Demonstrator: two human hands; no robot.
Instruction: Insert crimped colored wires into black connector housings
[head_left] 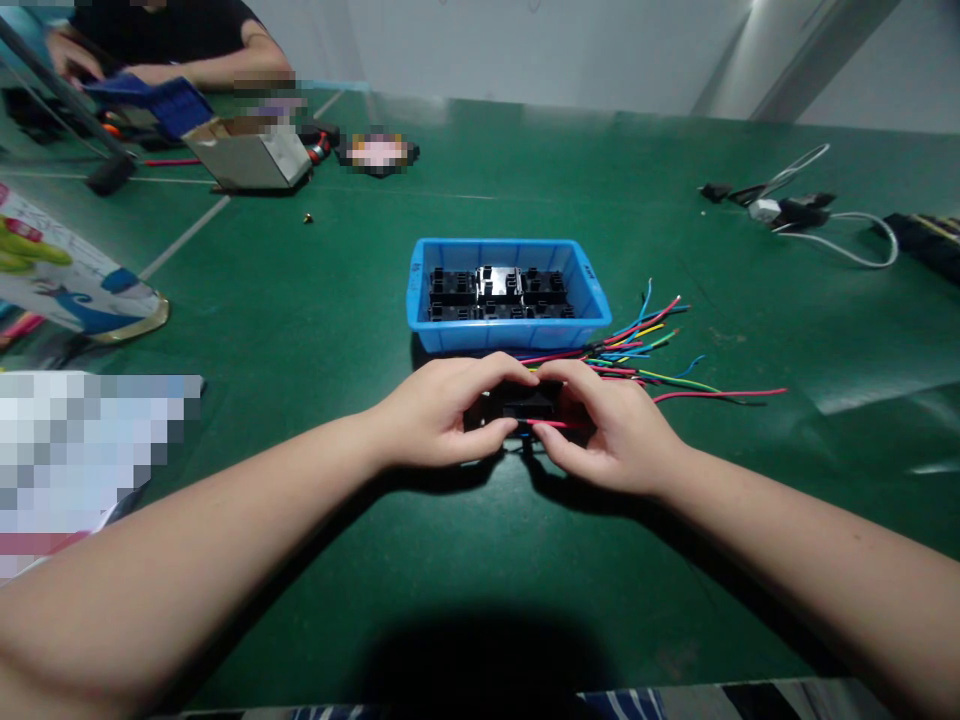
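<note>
Where hands (442,410) (622,425) meet, black part (529,409), lengthwise crosswise

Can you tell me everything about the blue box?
The blue box looks like plastic. It's an open rectangle with sloping walls and a rim; small dark marks at both ends are too tiny to read. It sits upright on the green table, long side facing the person. Black parts lie inside in two rows, one shining brightly. Colored wires lie by its front right corner. Both hands are close in front; I can't tell if anything there touches it.
</note>
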